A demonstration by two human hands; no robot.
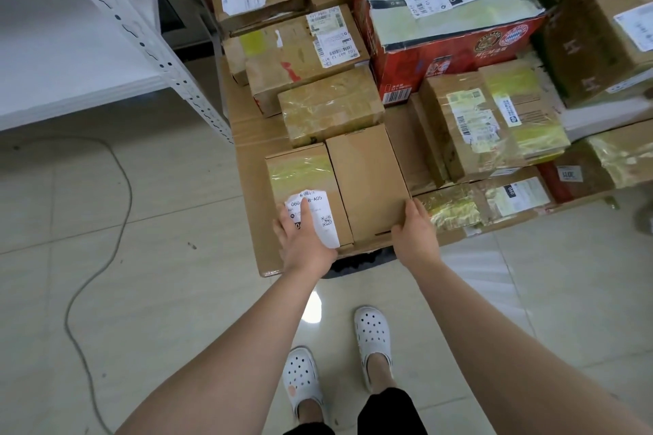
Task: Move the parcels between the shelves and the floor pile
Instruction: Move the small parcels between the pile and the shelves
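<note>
The left hand (304,233) lay flat, fingers straight, on the labelled parcel (307,184); the right hand (413,229) gripped the plain parcel (367,180) by its near corner. Both sat side by side at the flat carton's (254,169) near edge. I judged that lifting them together needed even inward pressure

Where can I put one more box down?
On the bare floor tiles left of the pile, beside the grey cable, or on the white shelf board. The pile itself is crowded, boxes packed edge to edge.
</note>
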